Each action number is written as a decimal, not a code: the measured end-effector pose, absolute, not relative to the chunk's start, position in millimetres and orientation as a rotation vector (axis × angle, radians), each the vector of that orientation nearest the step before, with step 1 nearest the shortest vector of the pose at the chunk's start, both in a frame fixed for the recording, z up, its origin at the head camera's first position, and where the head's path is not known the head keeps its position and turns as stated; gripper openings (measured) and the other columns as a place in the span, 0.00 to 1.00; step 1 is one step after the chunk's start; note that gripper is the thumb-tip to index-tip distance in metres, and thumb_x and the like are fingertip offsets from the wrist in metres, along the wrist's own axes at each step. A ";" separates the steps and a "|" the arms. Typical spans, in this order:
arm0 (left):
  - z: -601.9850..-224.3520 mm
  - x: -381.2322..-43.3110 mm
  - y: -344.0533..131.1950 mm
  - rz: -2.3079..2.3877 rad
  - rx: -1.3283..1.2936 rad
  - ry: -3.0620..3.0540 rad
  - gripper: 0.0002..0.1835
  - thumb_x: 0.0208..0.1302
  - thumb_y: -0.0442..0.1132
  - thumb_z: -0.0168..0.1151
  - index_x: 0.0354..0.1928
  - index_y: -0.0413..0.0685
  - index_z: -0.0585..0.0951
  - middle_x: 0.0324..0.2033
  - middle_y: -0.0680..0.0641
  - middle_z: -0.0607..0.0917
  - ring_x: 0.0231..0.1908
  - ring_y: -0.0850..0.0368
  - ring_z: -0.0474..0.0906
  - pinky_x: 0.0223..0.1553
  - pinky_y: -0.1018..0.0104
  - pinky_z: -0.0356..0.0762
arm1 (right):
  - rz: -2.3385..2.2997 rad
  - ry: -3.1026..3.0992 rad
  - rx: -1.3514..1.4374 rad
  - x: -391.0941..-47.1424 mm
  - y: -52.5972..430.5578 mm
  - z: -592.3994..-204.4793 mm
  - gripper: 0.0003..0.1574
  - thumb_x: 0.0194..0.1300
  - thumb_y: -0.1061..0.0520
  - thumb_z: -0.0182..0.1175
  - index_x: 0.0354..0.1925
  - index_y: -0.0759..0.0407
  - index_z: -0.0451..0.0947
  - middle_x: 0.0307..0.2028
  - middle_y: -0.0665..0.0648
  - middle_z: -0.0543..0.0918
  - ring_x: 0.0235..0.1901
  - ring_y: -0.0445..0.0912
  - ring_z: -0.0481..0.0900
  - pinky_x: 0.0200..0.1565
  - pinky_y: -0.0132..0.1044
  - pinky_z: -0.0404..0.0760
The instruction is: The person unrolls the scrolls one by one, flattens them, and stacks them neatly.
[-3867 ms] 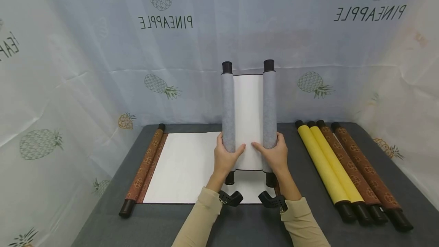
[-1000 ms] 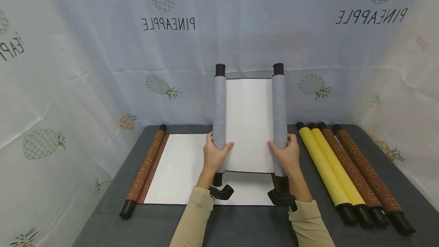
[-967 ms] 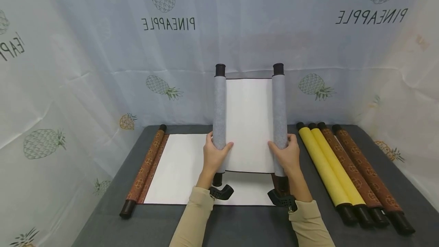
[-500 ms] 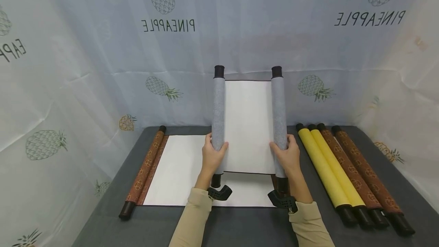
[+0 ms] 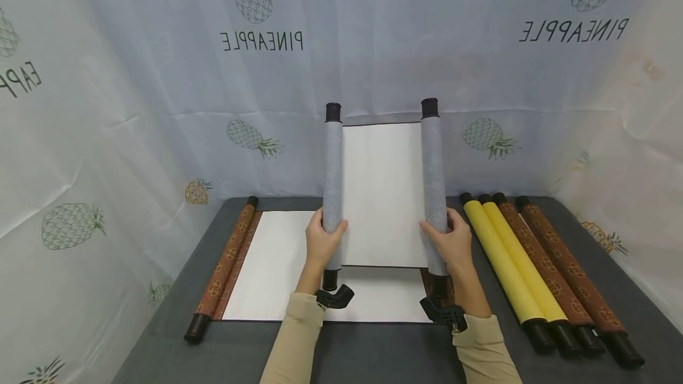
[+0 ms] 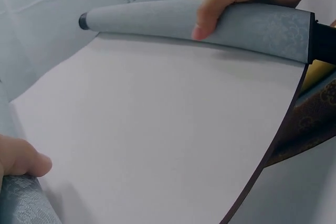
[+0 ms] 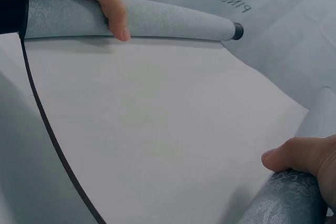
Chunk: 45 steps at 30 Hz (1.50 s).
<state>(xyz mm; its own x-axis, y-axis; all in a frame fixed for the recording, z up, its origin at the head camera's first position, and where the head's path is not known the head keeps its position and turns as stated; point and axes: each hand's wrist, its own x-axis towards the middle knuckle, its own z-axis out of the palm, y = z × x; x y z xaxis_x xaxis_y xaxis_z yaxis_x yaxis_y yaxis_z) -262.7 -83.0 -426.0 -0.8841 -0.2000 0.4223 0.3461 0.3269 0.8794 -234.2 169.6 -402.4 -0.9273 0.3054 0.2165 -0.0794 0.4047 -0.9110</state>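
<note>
A grey-blue scroll with black end knobs is held up, partly unrolled, its blank white paper [image 5: 381,194] facing me. My left hand [image 5: 321,243] grips the lower part of its left roll [image 5: 333,165], the thumb lying toward the paper. On the other side my right hand [image 5: 452,242] grips the right roll [image 5: 433,165] at a similar height. Both wrist views show the paper stretched between the two rolls, with a thumb [image 6: 26,158] over the near one. Behind the held scroll, a brown patterned scroll [image 5: 277,265] lies unrolled on the table, its right part mostly hidden.
The dark grey table [image 5: 240,348] carries two rolled yellow scrolls [image 5: 504,259] and two brown patterned scrolls [image 5: 573,265] side by side on the right. A pale curtain [image 5: 373,34] printed with pineapples hangs behind and along both sides.
Over the last seconds my hands have moved apart, widening the white paper between the grey-blue rolls. Lately the left roll has shifted a little further left. The table scrolls have stayed put.
</note>
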 end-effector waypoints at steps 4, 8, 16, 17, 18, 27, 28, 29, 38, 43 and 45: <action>-424.8 -262.4 -87.4 -1.600 -0.151 -2.117 0.30 0.55 0.35 0.67 0.59 0.32 0.72 0.50 0.32 0.81 0.48 0.38 0.79 0.49 0.45 0.76 | 1.591 -2.323 -0.195 -231.6 172.0 -397.5 0.34 0.62 0.56 0.64 0.63 0.64 0.67 0.55 0.70 0.77 0.50 0.54 0.75 0.48 0.39 0.76; -423.6 -261.6 -89.2 -1.595 -0.177 -2.108 0.32 0.56 0.34 0.67 0.63 0.33 0.69 0.53 0.30 0.79 0.52 0.36 0.78 0.52 0.42 0.75 | 1.679 -2.349 -0.194 -228.7 175.8 -392.9 0.35 0.68 0.58 0.57 0.68 0.64 0.59 0.61 0.72 0.72 0.56 0.59 0.72 0.57 0.52 0.72; -421.1 -259.2 -84.2 -1.603 -0.128 -2.158 0.33 0.60 0.35 0.62 0.67 0.34 0.65 0.60 0.29 0.75 0.59 0.34 0.74 0.57 0.39 0.72 | 1.786 -2.350 -0.221 -226.9 177.4 -388.1 0.38 0.71 0.58 0.49 0.73 0.62 0.48 0.68 0.71 0.61 0.65 0.62 0.63 0.66 0.61 0.61; -420.6 -258.9 -83.3 -1.609 -0.119 -2.163 0.33 0.61 0.35 0.62 0.67 0.35 0.64 0.60 0.29 0.75 0.59 0.34 0.73 0.58 0.39 0.72 | 1.798 -2.342 -0.224 -226.7 177.2 -387.8 0.38 0.72 0.58 0.49 0.74 0.62 0.47 0.69 0.70 0.60 0.65 0.62 0.62 0.67 0.61 0.60; -420.1 -258.5 -82.3 -1.618 -0.110 -2.166 0.32 0.61 0.35 0.61 0.67 0.35 0.64 0.60 0.29 0.74 0.60 0.33 0.73 0.58 0.38 0.71 | 1.810 -2.332 -0.223 -226.7 176.9 -387.7 0.38 0.72 0.59 0.48 0.74 0.62 0.46 0.69 0.70 0.59 0.66 0.62 0.61 0.68 0.61 0.59; -420.0 -258.7 -75.8 -1.716 -0.069 -2.159 0.32 0.62 0.36 0.54 0.68 0.36 0.60 0.64 0.32 0.71 0.63 0.37 0.70 0.63 0.41 0.66 | 1.759 -2.236 -0.303 -229.5 172.1 -392.6 0.33 0.67 0.59 0.49 0.67 0.68 0.57 0.63 0.71 0.66 0.58 0.61 0.66 0.61 0.56 0.65; -420.4 -258.8 -75.5 -1.719 -0.059 -2.158 0.32 0.62 0.36 0.54 0.68 0.37 0.61 0.63 0.32 0.72 0.62 0.38 0.71 0.62 0.41 0.67 | 1.737 -2.242 -0.308 -229.8 171.9 -393.6 0.33 0.66 0.58 0.50 0.67 0.68 0.58 0.62 0.71 0.67 0.57 0.61 0.67 0.60 0.56 0.67; -421.0 -259.0 -75.2 -1.710 -0.046 -2.157 0.32 0.61 0.36 0.54 0.67 0.38 0.62 0.62 0.32 0.74 0.60 0.38 0.72 0.61 0.42 0.68 | 1.714 -2.252 -0.315 -230.0 171.6 -394.4 0.34 0.66 0.57 0.53 0.66 0.69 0.59 0.60 0.71 0.68 0.56 0.61 0.68 0.58 0.56 0.68; -423.4 -261.2 -76.4 -1.691 0.021 -2.141 0.45 0.46 0.46 0.77 0.65 0.42 0.65 0.56 0.34 0.78 0.55 0.41 0.76 0.55 0.45 0.73 | 1.651 -2.315 -0.317 -231.1 171.9 -397.3 0.49 0.55 0.49 0.70 0.65 0.67 0.58 0.59 0.69 0.68 0.54 0.58 0.69 0.57 0.54 0.70; -423.5 -261.7 -79.6 -1.677 0.009 -2.140 0.45 0.43 0.44 0.79 0.63 0.42 0.66 0.52 0.34 0.79 0.51 0.41 0.77 0.51 0.46 0.75 | 1.656 -2.300 -0.301 -232.6 174.1 -399.0 0.50 0.53 0.52 0.71 0.66 0.67 0.57 0.58 0.69 0.68 0.54 0.58 0.69 0.56 0.53 0.70; -423.3 -262.4 -81.6 -1.669 0.003 -2.141 0.44 0.44 0.43 0.79 0.63 0.41 0.66 0.51 0.34 0.80 0.50 0.41 0.78 0.50 0.46 0.75 | 1.649 -2.299 -0.292 -233.1 175.2 -399.8 0.49 0.54 0.53 0.71 0.65 0.68 0.57 0.58 0.70 0.67 0.54 0.59 0.69 0.56 0.54 0.70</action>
